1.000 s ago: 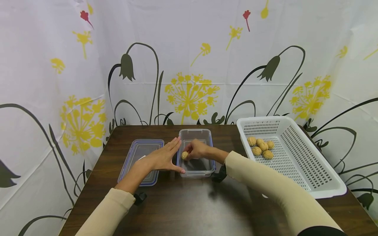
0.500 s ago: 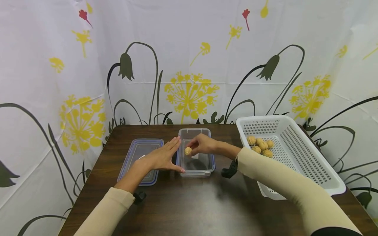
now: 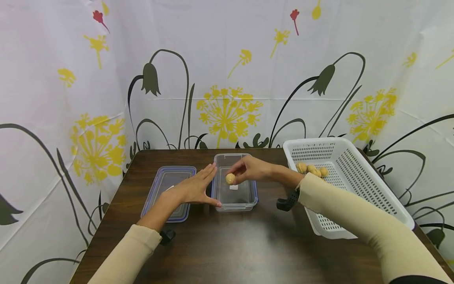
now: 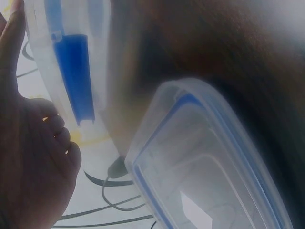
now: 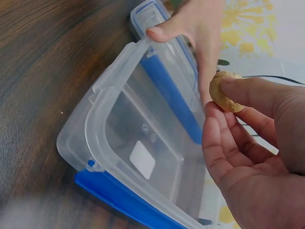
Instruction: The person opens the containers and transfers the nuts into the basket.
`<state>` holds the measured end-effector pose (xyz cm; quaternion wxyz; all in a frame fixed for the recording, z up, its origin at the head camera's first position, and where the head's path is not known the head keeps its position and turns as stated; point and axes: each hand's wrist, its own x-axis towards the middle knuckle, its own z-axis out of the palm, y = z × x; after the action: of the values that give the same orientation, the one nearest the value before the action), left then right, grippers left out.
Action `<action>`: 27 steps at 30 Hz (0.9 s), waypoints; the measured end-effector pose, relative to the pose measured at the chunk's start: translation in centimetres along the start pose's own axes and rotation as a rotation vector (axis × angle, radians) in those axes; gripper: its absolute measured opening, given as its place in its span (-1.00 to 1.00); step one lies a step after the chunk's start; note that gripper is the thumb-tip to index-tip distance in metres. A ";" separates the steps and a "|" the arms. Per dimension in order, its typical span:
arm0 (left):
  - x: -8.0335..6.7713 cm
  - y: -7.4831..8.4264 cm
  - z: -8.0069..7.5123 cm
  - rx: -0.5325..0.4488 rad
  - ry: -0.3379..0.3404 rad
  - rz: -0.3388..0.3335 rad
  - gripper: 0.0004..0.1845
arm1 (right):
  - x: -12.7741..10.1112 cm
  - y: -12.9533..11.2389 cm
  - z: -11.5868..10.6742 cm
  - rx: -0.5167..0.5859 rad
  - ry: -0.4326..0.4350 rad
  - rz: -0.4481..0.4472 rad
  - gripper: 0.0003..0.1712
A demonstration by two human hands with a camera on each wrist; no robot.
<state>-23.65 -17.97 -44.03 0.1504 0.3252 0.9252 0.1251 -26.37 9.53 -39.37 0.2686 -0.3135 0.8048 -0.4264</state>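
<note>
My right hand (image 3: 255,169) pinches a walnut (image 3: 230,179) between thumb and fingertips, over the clear plastic container (image 3: 235,207). In the right wrist view the walnut (image 5: 223,101) is held beside the container's rim, and a white label shows on the container's floor. Blue clip flaps run down the container's long sides. My left hand (image 3: 194,191) lies along the container's left side, fingers straight and thumb spread toward the near left corner. The left wrist view shows this hand (image 4: 38,157) beside the container's blue flap (image 4: 75,78).
A clear lid with a blue seal (image 3: 159,187) lies left of the container, partly under my left hand. At right stands a white slotted basket (image 3: 354,185) with several walnuts (image 3: 301,167), partly hidden by my right sleeve. A patterned curtain hangs behind the table.
My right hand has risen from inside the container and shifted right and back, with the walnut still pinched. My left hand has stayed at the container's side.
</note>
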 end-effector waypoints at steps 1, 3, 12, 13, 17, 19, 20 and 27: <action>0.0 0.0 0.0 0.002 0.000 -0.001 0.42 | -0.1 0.0 -0.2 -0.003 -0.001 -0.011 -0.58; 0.0 -0.1 0.1 0.007 -0.004 -0.004 0.41 | -0.4 0.0 -0.6 -0.009 -0.007 -0.029 -0.58; 0.0 -0.1 0.1 0.001 0.005 0.003 0.41 | -2.3 0.2 -2.2 0.020 -0.005 -0.035 -0.53; 0.0 0.0 0.1 0.002 0.005 0.002 0.41 | -2.5 0.3 -2.3 0.023 0.000 -0.026 -0.53; -0.1 0.1 0.0 0.005 0.007 0.006 0.41 | -3.7 0.7 -3.2 0.043 0.025 0.001 -0.51; -0.1 0.1 0.0 0.003 0.010 0.011 0.41 | -4.3 0.9 -3.7 0.058 0.036 0.008 -0.50; -0.1 0.2 0.0 0.003 0.010 0.012 0.41 | -4.6 1.0 -4.0 0.062 0.043 0.014 -0.49; -0.2 0.1 0.0 0.001 0.012 0.014 0.41 | -6.8 2.3 -6.1 0.072 0.086 0.043 -0.52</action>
<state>-23.48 -18.01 -43.93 0.1436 0.3309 0.9239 0.1276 -26.75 18.66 -37.19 0.2539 -0.2678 0.8063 -0.4622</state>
